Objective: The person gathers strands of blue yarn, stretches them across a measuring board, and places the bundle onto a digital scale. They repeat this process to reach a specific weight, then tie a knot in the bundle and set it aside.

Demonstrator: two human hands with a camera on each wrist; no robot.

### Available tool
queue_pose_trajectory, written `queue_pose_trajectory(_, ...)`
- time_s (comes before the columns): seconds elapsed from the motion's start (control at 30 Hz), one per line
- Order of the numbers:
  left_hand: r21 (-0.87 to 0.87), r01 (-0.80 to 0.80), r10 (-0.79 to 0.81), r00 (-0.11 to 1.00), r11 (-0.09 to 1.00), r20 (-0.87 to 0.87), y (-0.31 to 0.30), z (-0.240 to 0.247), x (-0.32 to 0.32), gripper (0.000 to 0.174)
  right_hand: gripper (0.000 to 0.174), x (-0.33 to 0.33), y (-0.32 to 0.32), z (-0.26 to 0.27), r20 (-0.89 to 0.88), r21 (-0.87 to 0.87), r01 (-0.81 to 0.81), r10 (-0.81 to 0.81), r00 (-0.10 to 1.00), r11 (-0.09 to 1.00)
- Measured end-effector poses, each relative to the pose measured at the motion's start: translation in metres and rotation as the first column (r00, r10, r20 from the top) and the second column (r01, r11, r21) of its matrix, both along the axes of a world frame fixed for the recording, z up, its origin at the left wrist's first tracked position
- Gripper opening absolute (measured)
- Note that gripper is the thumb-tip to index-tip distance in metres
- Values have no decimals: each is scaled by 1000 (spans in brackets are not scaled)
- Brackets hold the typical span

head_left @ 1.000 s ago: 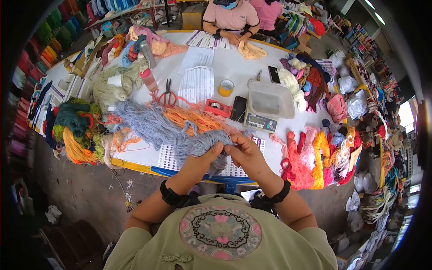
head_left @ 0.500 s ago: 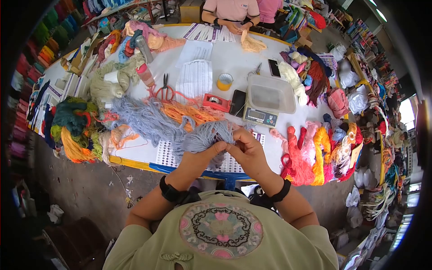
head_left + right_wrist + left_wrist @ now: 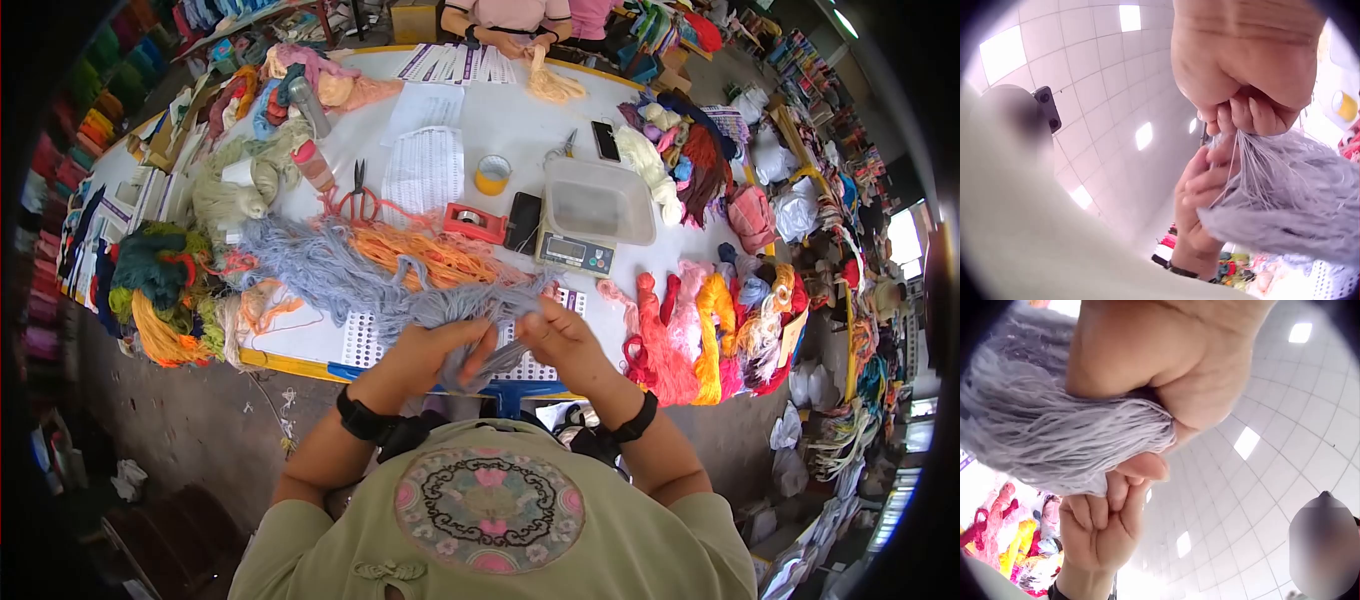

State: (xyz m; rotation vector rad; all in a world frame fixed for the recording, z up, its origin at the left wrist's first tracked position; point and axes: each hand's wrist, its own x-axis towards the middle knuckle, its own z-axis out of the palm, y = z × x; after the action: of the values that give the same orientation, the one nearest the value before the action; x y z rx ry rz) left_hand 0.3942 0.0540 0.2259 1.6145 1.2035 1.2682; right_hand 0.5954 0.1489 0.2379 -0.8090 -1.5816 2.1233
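Grey-blue yarn (image 3: pixel 330 268) lies in a long loose pile, its near end lifted at the table's front edge between both hands. The left hand (image 3: pixel 428 352) grips a gathered bundle, strands hanging below its fingers; in the left wrist view the yarn (image 3: pixel 1066 437) fans out from that hand (image 3: pixel 1166 362). To its right, the right hand (image 3: pixel 565 345) pinches strands with curled fingers. In the right wrist view the strands (image 3: pixel 1297 181) spread from under the right hand's fingertips (image 3: pixel 1244 115), close beside the left hand (image 3: pixel 1200 200).
Orange yarn (image 3: pixel 430 255) lies behind the grey-blue pile. Further back are red-handled scissors (image 3: pixel 358 203), a red tape dispenser (image 3: pixel 474 223), a phone (image 3: pixel 523 222) and a scale (image 3: pixel 575 254) with a plastic tray (image 3: pixel 600 205). Red and yellow skeins (image 3: pixel 713 330) lie right; another person (image 3: pixel 508 25) sits opposite.
The lifted yarn has loosened from a rounded bundle into strands stretched between the hands. The right hand has moved slightly right, and the left hand's fingers have shifted on the yarn.
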Motion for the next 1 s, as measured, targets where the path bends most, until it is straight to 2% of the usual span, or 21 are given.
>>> queue_pose_trajectory(0.03,-3,2,-2,1000,1000,1,-4,1,-11,19,21,10,4,-8,37,-23,79,-78,996,997)
queue_pose_trajectory(0.07,-345,157,23,885,925,465,-12,1,-30,22,22,21,8,-14,65,-8,170,-169,983,985)
queue_pose_trajectory(0.1,-528,433,219,585,731,781,-18,1,-47,26,24,34,15,-15,85,5,218,-217,972,976)
queue_pose_trajectory(0.13,-369,101,184,728,924,660,-28,0,-57,31,25,51,23,-24,151,34,268,-271,951,963)
queue_pose_trajectory(0.17,-328,61,227,602,943,765,-31,10,-83,28,23,73,32,-33,215,10,309,-304,928,951)
queue_pose_trajectory(0.2,-369,-155,392,533,916,750,-35,23,-103,24,21,99,42,-53,266,48,338,-338,903,940)
queue_pose_trajectory(0.23,-246,-116,272,399,962,876,-40,26,-130,18,19,121,48,-67,336,162,376,-409,849,913)
queue_pose_trajectory(0.3,-198,-127,228,303,972,925,-52,42,-170,17,21,159,58,-86,389,180,414,-451,803,892)
queue_pose_trajectory(0.37,-158,-110,186,344,981,920,-64,50,-198,17,24,193,70,-112,395,470,369,-565,725,802)
queue_pose_trajectory(0.43,-136,-162,185,336,977,924,-77,56,-228,19,26,232,85,-124,562,674,132,-621,547,727)
queue_pose_trajectory(0.57,-103,-199,155,269,975,951,-102,56,-293,22,24,288,107,-125,673,717,-23,-684,283,696)
queue_pose_trajectory(0.63,-146,-192,192,250,970,949,-105,55,-314,20,19,321,124,-141,679,734,-263,-687,258,626)
queue_pose_trajectory(0.7,-97,-400,299,483,912,823,-117,47,-356,17,18,360,139,-157,642,707,-481,-756,127,519)
queue_pose_trajectory(0.73,-179,-549,434,378,816,818,-131,45,-380,17,18,367,137,-145,631,706,-445,-775,41,552)
queue_pose_trajectory(0.77,-175,-555,433,377,814,819,-152,38,-416,17,18,373,134,-132,618,708,-405,-785,-43,579)
queue_pose_trajectory(0.8,-197,-685,508,286,701,813,-174,32,-450,17,18,395,139,-130,680,644,-366,-722,-128,672)
queue_pose_trajectory(0.83,-219,-792,568,186,570,802,-186,28,-464,17,16,422,141,-138,660,628,-412,-732,-168,660)
queue_pose_trajectory(0.9,-233,-783,584,197,577,787,-187,21,-457,17,16,417,136,-134,688,720,-68,-723,-67,691)
queue_pose_trajectory(0.93,-239,-776,592,206,584,779,-183,15,-452,18,19,406,135,-139,608,789,-205,-784,127,579)
queue_pose_trajectory(0.97,-222,-800,679,286,558,676,-164,11,-423,19,26,398,138,-148,520,848,-312,-789,326,429)
queue_pose_trajectory(1.0,-239,-741,608,275,627,745,-146,7,-397,20,27,409,154,-184,498,858,-77,-786,366,508)
